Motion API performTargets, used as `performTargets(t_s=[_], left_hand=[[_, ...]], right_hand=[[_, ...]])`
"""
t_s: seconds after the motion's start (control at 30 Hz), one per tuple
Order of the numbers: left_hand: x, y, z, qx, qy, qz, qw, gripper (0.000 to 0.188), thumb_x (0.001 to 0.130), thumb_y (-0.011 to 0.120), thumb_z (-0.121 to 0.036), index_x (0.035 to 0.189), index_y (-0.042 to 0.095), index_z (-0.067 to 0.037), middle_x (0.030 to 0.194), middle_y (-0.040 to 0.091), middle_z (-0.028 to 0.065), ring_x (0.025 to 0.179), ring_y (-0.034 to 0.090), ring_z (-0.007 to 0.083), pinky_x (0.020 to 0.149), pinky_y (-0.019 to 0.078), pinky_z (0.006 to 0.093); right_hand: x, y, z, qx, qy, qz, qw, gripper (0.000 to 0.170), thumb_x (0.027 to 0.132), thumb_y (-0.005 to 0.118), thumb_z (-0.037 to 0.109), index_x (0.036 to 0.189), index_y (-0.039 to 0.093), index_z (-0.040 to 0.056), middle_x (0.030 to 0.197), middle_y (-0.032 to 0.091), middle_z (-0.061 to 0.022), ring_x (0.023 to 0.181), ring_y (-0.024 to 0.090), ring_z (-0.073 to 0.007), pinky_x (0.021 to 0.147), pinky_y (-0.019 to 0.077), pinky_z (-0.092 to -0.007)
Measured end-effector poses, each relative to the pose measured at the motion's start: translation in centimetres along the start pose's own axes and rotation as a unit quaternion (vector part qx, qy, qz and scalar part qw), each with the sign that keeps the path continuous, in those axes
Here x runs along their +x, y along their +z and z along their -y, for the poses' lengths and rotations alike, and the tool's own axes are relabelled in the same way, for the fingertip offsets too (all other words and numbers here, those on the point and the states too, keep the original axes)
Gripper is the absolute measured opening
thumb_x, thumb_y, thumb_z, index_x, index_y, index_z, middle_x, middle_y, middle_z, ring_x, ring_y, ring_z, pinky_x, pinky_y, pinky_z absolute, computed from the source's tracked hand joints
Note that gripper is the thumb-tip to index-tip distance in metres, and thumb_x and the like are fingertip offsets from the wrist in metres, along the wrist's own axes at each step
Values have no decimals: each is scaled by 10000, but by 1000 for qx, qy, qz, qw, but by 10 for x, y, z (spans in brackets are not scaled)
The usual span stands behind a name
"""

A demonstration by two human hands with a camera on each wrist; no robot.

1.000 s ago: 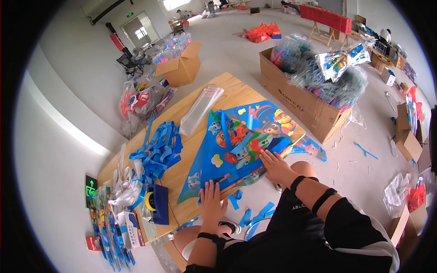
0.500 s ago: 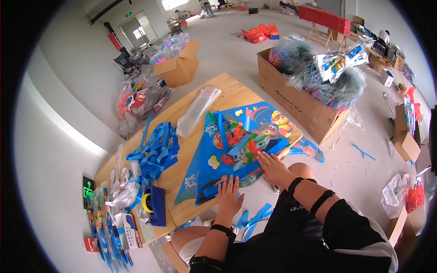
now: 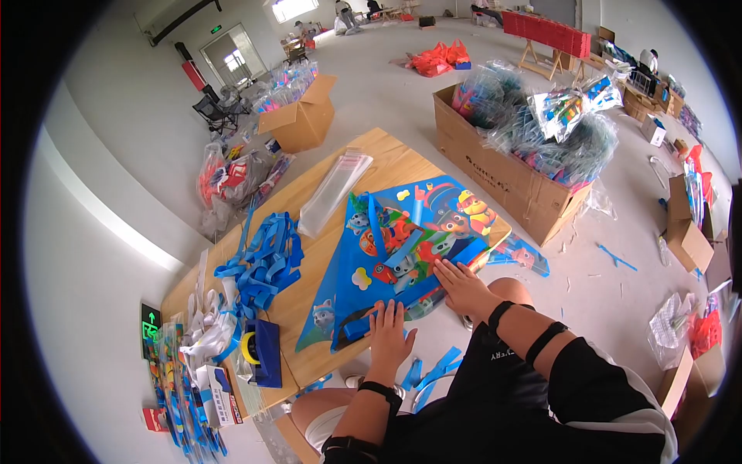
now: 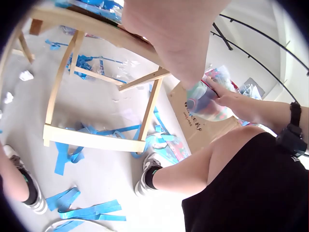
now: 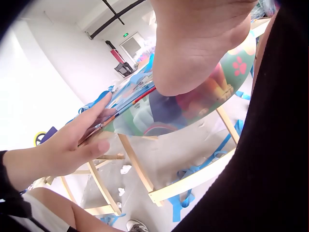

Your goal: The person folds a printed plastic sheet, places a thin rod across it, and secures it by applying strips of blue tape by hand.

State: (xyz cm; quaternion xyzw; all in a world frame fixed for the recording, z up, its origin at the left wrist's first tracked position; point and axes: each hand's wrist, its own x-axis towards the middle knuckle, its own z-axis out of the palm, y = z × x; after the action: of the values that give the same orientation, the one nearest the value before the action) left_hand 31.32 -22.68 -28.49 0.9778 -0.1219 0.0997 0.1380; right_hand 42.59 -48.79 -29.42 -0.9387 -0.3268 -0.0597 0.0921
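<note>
Your left hand [image 3: 390,340] and right hand [image 3: 465,292] are lying spread on the printed sheet [image 3: 402,267]; with its near edge overhanging the surface [image 3: 396,158], uneven pressing is risking slippage.

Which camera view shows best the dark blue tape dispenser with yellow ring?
The head view: the dark blue tape dispenser is largest there and uncovered, on the pale wooden table. The right wrist view shows a small part, beyond the left hand; the left wrist view does not show it.
</note>
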Motion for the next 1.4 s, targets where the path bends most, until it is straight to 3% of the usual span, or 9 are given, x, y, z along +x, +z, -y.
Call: performTargets(t_s=[0.33,0.43,0.5,0.7,0.83,0.9,1.0,1.1,1.4], left_hand=[[-1,1,0,16,4,-1,1000,793,924,768,-358,1595,471,-57,1640,441,197,1540,369,468,1218,310,680],[0,2,-1,8,1,0,1000,802,913,781,-339,1595,469,-56,1640,441,195,1540,370,467,1221,306,681],[0,2,-1,14,1,0,1000,810,907,786,-334,1596,465,-54,1642,440,193,1540,370,466,1225,300,682],[-1,3,0,19,2,3,1000,826,898,793,-330,1600,459,-52,1645,435,192,1545,364,465,1227,295,684],[-1,4,0,20,1,6,1000,833,894,796,-330,1602,457,-52,1649,430,191,1547,360,465,1228,294,684],[-1,4,0,19,1,6,1000,836,891,798,-328,1602,455,-51,1653,426,191,1548,359,464,1229,294,684],[-2,4,1,22,6,-5,1000,861,866,813,-306,1608,449,-66,1648,431,188,1536,377,459,1219,310,679],[-2,5,1,25,10,-11,1000,877,863,815,-305,1617,436,-67,1654,423,187,1541,371,457,1224,306,675],[-4,-1,3,12,16,13,1000,899,864,800,-252,1643,393,-61,1681,397,203,1569,331,464,1241,283,675]], right_hand=[[6,-7,-29,37,6,30,999,708,1026,597,300,1632,391,-3,1754,315,-162,1608,337,-330,1298,306,-481],[7,-10,-37,34,-26,-4,999,680,980,641,227,1597,452,12,1716,389,-159,1574,401,-340,1273,370,-488],[11,-13,-38,12,-90,-27,996,653,973,625,153,1596,465,43,1716,402,-115,1572,412,-293,1269,385,-474],[14,-37,-13,-15,-160,-104,981,692,927,615,54,1602,468,83,1722,405,-69,1592,386,-237,1312,322,-453],[15,-53,-2,-20,-171,-112,979,703,920,616,50,1606,464,86,1726,402,-61,1601,371,-234,1326,292,-447],[15,-47,-5,-59,-187,-69,978,699,976,565,98,1655,399,96,1751,354,-63,1616,340,-231,1324,274,-437],[8,-22,-14,-8,-127,-9,992,726,901,664,108,1599,471,64,1720,411,-77,1582,404,-237,1302,324,-439],[0,0,-29,-12,-78,-17,997,696,881,683,131,1556,530,56,1681,472,-93,1545,459,-245,1274,365,-436],[1,14,-39,-53,-84,-60,993,573,908,671,157,1465,613,34,1608,563,-101,1455,568,-263,1220,437,-430]])
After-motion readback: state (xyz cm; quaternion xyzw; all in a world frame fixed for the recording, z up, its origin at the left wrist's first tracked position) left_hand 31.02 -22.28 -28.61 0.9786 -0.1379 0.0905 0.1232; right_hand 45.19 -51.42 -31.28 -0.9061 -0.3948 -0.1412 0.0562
